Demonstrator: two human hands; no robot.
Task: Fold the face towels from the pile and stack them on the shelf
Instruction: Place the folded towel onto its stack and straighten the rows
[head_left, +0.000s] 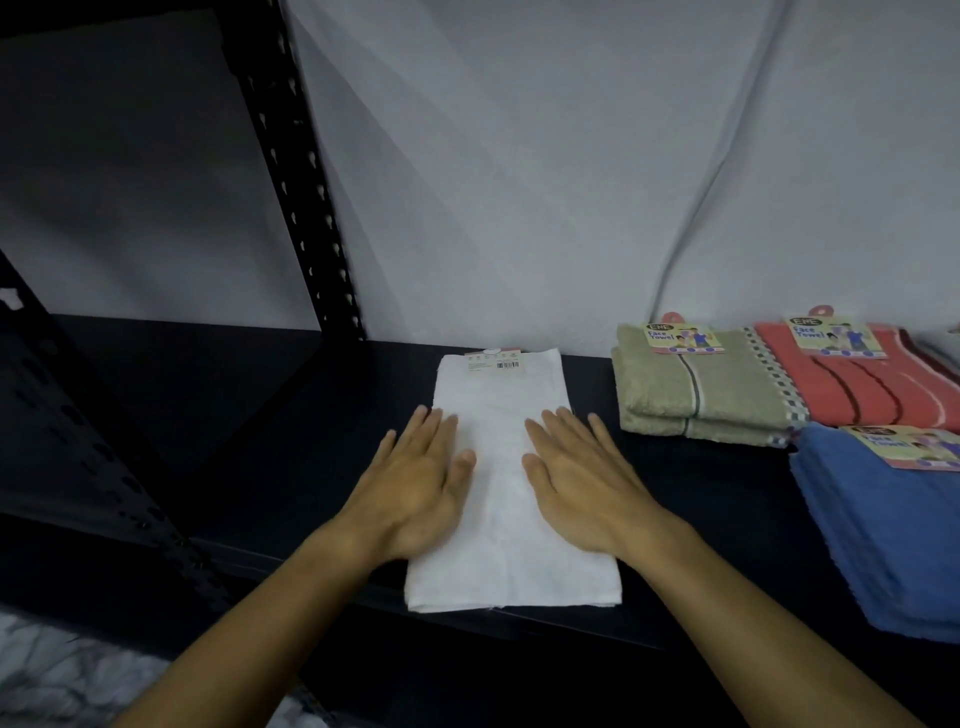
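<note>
Dark shelf (291, 415) carries a folded white towel (501, 395), label at its far end, flattened under left hand (421, 488) and right hand (582, 478), fingers straight, with beige towel (696, 395), red towel (872, 389) and blue towel (883, 535) stacked rightward.

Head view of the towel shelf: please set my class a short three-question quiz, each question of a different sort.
1. True or false: both hands lie flat on the white towel.
2. Which towel lies nearest the white one? A) olive towel B) red towel C) blue towel
3. Fill in: the white towel's paper label sits at its ___ end.

Key:
1. True: left hand and right hand press it with straight fingers.
2. A
3. far
</note>
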